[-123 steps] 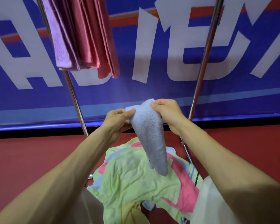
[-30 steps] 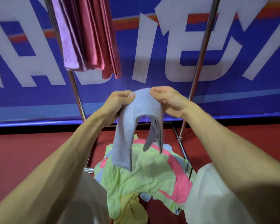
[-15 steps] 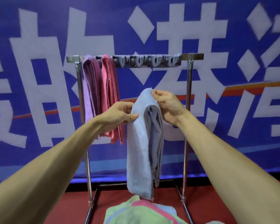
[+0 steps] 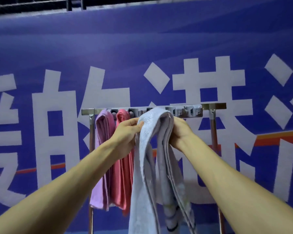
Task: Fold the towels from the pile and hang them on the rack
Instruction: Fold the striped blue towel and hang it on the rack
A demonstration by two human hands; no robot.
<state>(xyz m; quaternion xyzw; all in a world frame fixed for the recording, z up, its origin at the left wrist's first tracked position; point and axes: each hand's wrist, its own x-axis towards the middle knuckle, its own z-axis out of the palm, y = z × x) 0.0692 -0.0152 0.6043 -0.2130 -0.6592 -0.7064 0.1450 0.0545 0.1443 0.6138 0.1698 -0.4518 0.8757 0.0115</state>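
Up high, folded pale blue towel (image 4: 152, 149) draped between both hands, left hand (image 4: 125, 132) pinching its left edge, right hand (image 4: 180, 132) gripping right side, fold level with rack bar (image 4: 215, 106), lilac towel (image 4: 102, 149) and pink towel (image 4: 123, 174) hanging just left.

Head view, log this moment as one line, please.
step: hanging | held: folded blue towel, top level with rack bar | left hand: grips towel | right hand: grips towel | hung: purple towel, pink towel

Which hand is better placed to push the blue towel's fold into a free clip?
Right, probably. The right hand holds the blue towel at its fold under the empty clips; the left hand pinches it in front of the pink towel.
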